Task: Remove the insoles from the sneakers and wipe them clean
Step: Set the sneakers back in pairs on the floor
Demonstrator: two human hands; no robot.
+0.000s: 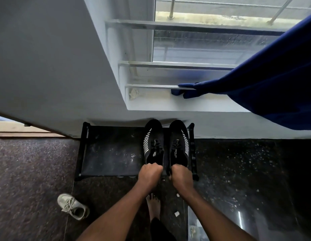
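Two black sneakers with white stripes stand side by side, toes toward the wall, on the right end of a low black shoe rack (109,153). My left hand (150,174) grips the heel of the left sneaker (153,141) with curled fingers. My right hand (180,174) grips the heel of the right sneaker (179,141) the same way. The insoles are hidden inside the shoes.
A small grey sneaker (73,206) lies on the dark speckled floor at lower left. My bare foot (153,206) stands below the rack. A window sill (186,103) and a blue curtain (272,84) are above the rack. Small white scraps (176,213) lie on the floor.
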